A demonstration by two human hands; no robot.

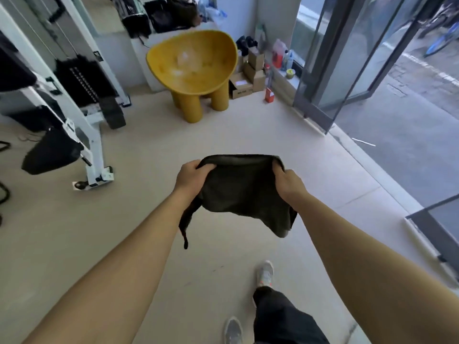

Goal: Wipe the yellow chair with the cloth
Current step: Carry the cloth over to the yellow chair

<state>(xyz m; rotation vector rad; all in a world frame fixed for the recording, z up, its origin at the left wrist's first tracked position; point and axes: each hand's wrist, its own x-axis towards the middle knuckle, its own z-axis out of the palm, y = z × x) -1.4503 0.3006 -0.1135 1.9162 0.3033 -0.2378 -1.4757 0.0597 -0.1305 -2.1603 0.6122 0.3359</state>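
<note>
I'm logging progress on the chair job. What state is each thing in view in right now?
cloth, off the floor, spread between both hands, lower edge hanging loose.
left hand, grips the cloth's upper left corner.
right hand, grips the cloth's upper right corner.
yellow chair, upright on the floor, untouched, pale patches in the seat.
glass door, swung open.
red carton, upright on the floor.

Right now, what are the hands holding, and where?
Both hands grip the dark cloth: left hand and right hand at its upper corners.
</note>
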